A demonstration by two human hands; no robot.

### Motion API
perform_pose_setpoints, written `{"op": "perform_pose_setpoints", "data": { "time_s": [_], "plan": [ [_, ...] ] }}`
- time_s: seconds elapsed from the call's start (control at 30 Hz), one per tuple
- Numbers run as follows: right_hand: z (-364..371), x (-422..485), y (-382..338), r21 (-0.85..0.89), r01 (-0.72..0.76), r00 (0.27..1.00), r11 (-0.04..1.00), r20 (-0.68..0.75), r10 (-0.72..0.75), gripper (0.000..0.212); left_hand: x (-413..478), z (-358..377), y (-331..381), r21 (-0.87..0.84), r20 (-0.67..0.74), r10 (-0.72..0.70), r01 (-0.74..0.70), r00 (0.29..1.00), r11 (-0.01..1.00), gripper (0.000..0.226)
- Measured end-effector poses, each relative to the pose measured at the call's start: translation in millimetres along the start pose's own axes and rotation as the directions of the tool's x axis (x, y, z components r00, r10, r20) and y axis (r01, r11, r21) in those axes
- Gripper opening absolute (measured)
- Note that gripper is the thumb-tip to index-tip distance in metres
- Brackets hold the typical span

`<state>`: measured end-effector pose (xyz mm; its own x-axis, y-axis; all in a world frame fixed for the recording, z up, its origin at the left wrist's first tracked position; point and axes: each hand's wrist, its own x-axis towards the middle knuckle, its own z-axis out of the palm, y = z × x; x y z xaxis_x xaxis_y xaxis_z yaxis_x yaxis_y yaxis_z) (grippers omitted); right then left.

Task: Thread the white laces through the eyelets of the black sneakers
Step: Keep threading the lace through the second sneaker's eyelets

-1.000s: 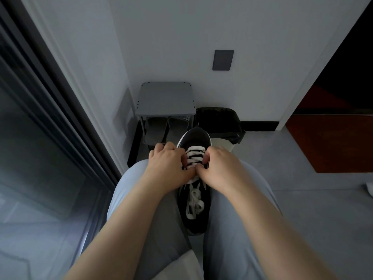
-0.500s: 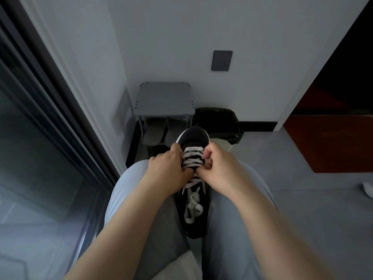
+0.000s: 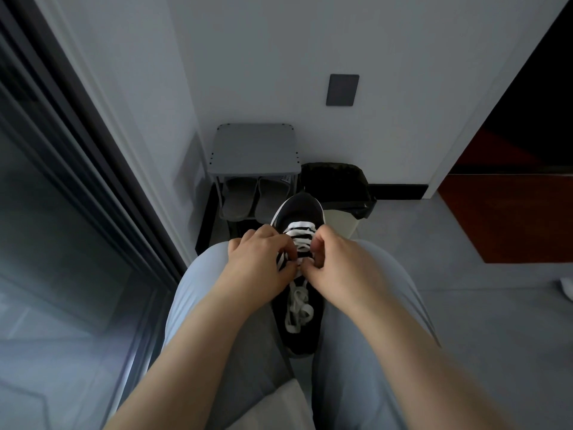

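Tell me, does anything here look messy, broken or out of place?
Nothing looks broken or spilled. The one untidy bit is the white lace: its loose ends lie tangled on the black sneaker, nearer the person than the left hand and right hand pinching it. That fits half-done lacing.

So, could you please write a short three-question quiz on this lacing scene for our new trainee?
1. True or false: the black low-top sneaker lies between the person's thighs, with its toe pointing away from them.
2. Where do the loose ends of the white flat lace lie? A) on the floor B) on the sneaker's rear part, nearer the person C) hung over a knee
3. Fill in: the left hand and the right hand are at the laced rows. Beyond them, under the grey flat-topped rack, sits a pair of grey ____.
Key: 1 true; 2 B; 3 slippers.
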<state>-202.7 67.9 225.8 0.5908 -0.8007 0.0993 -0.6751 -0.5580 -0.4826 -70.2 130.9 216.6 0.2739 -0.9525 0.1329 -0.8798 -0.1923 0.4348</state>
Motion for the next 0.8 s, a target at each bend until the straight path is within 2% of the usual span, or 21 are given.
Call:
{"op": "perform_pose_setpoints", "data": {
  "time_s": [0.23,0.37,0.43,0.53,0.7,0.8],
  "plan": [
    [2,3,-1,-0.007,-0.023,0.998,1.0,0.063,0.023,0.021,3,-6,9,-0.033,0.063,-0.097,0.099,0.993,0.995,0.032],
    [1,-5,2,0.033,0.031,0.999,0.999,0.009,-0.031,0.02,-5,-5,6,-0.046,0.005,-0.118,0.118,0.993,0.992,0.028],
    [3,-10,5,0.003,0.089,0.996,0.996,-0.029,-0.089,0.025,-10,-4,2,0.032,-0.027,-0.085,0.086,0.996,0.996,0.033],
    [6,-16,9,-0.105,0.165,0.985,0.981,-0.028,-0.168,0.025,-15,3,5,0.198,0.015,-0.044,0.041,0.999,0.979,0.053],
    [9,-27,16,-0.117,0.178,0.974,0.977,-0.12,-0.192,0.034,-20,9,9,0.245,0.049,-0.057,0.043,0.997,0.968,0.064],
    [10,-34,16,-0.127,0.153,0.976,0.98,-0.139,-0.17,0.038,-28,16,18,0.41,0.119,-0.067,0.013,0.991,0.912,0.072]
  ]
}}
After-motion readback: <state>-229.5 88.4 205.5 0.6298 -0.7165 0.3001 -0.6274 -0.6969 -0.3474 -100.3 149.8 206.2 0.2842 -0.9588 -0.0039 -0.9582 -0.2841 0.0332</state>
